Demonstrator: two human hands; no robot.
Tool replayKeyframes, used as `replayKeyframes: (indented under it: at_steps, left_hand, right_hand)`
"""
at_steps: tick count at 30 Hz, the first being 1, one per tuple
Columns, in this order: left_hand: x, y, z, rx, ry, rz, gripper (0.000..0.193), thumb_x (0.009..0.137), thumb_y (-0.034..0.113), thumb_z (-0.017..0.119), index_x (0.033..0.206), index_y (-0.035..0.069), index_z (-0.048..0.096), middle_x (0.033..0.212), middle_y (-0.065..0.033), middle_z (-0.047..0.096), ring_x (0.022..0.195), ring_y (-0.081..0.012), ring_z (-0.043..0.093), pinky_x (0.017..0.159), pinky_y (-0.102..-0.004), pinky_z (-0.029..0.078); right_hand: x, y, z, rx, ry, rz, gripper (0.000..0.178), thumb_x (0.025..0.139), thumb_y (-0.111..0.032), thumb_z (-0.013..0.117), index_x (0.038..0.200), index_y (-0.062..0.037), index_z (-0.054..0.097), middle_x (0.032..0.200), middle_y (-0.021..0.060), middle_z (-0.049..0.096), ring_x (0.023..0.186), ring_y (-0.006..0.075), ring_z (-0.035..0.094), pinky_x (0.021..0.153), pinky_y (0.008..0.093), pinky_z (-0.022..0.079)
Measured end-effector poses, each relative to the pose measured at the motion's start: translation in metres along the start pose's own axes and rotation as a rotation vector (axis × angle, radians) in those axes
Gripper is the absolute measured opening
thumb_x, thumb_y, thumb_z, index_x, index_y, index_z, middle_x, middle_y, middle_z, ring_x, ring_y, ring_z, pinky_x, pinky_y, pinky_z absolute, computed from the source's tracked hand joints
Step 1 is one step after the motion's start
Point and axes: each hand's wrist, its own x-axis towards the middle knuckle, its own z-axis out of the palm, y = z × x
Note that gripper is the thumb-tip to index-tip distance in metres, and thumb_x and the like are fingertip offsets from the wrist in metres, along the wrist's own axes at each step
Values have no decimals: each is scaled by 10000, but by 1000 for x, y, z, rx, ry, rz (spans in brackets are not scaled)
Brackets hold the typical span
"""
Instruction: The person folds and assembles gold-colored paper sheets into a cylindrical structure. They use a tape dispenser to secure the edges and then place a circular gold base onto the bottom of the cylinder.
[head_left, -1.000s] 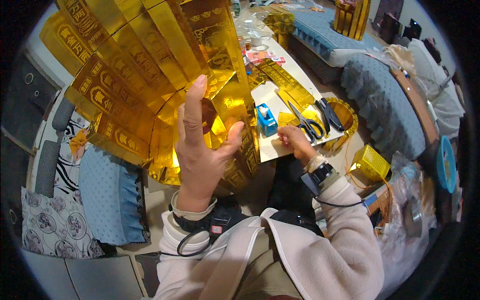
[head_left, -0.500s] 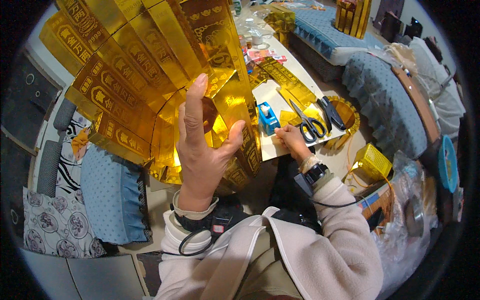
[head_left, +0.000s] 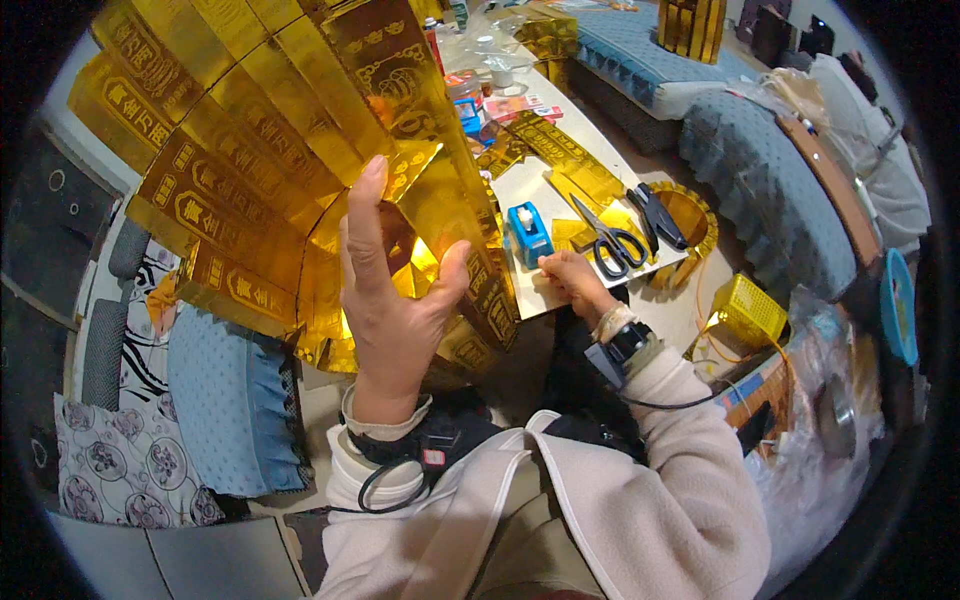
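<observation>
A big hollow piece built of gold foil card boxes point(head_left: 290, 130) fills the upper left, its folded panels standing around an open middle. My left hand point(head_left: 395, 275) is in front of that opening, index finger raised and thumb spread wide, with nothing seen in its grasp. Whether its other fingers touch the gold card is hidden. On the white table's corner stands a blue tape dispenser point(head_left: 529, 235). My right hand point(head_left: 578, 283) is at its near end, thumb and fingertips pressed together; anything between them is too small to make out.
Black-handled scissors point(head_left: 612, 245) and a black stapler-like tool point(head_left: 658, 218) lie right of the dispenser. Flat gold strips point(head_left: 570, 150) are farther back on the white table point(head_left: 540, 300). A yellow perforated basket point(head_left: 750, 310) sits at the right, near clear plastic wrapping point(head_left: 810, 480).
The gold foil piece and my left hand sit slightly farther left and up in the view, and the whole scene has shifted a little. My right hand stays pinched by the tape dispenser.
</observation>
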Motion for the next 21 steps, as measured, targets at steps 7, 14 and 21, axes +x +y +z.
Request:
replayKeyframes:
  at_steps: [7,14,21]
  left_hand:
    - [-1,1,-2,8,-20,-28,920,832,-8,809,1606,150,339,1504,-157,503,1222,-288,646,982,-383,582]
    - [0,-1,-3,36,-36,-5,935,847,-22,791,1621,154,297,1531,-142,469,1265,-286,629,1023,-394,562]
    - [-1,-2,-2,3,1,-14,934,803,21,842,1596,141,364,1497,-161,518,1207,-306,633,961,-380,583]
  right_hand:
    - [-12,-5,9,-158,57,-120,205,930,-243,751,871,-77,648,734,-11,603,650,82,537,589,249,415]
    - [-95,-57,44,4,-109,-657,114,1030,-149,685,1024,-54,621,914,-16,634,812,63,585,761,234,486]
    - [-136,-73,86,129,-333,-700,131,1026,-168,705,1031,-49,648,919,-30,635,812,45,578,752,217,485]
